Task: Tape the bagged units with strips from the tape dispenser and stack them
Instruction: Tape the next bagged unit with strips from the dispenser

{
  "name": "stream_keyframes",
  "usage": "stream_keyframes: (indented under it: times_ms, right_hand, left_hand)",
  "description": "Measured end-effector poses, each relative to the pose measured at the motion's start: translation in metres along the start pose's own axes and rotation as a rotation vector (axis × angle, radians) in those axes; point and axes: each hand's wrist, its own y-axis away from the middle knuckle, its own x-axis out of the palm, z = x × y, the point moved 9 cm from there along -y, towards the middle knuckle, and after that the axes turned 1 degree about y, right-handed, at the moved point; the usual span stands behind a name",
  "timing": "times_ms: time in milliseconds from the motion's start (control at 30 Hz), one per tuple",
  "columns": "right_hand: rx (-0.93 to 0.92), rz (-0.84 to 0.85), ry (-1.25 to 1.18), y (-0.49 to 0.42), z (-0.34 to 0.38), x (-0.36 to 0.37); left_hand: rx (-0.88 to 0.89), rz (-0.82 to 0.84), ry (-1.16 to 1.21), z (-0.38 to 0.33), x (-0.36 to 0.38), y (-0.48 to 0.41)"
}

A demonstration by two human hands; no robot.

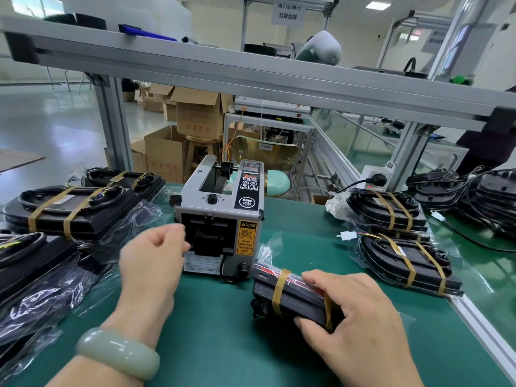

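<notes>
Hands apart: left hand (152, 248) sits curled at the tape dispenser (220, 216) outlet, can't tell if it's pinching a strip. Right hand (349, 317) grips the bagged unit (290, 294) just front-right of the dispenser, long axis slanting off its corner. Left's closer to the tape.

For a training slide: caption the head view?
Left hand at the outlet of the tape dispenser; right hand grips a taped bagged unit on the green bench.
</notes>
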Motion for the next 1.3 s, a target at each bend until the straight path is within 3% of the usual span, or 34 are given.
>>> stream_keyframes:
  times_ms: [100,233,767,1033,1300]
  right_hand:
    - [-0.005,0.014,0.002,0.0,0.001,0.001]
    - [-0.008,0.011,0.004,0.0,0.002,0.0]
    - [0.004,0.04,0.031,0.0,0.004,0.001]
    - [0.02,0.063,0.027,0.001,0.001,0.004]
    - [0.018,0.085,0.029,0.002,0.0,0.007]
  left_hand:
    - [-0.301,0.202,0.033,0.018,0.026,0.012]
    - [-0.409,0.277,0.046,0.02,0.039,0.014]
    - [-0.442,0.15,0.143,0.029,0.045,0.005]
    - [-0.484,0.215,0.211,0.036,0.043,0.014]
    - [-0.402,0.154,0.201,0.02,0.044,0.007]
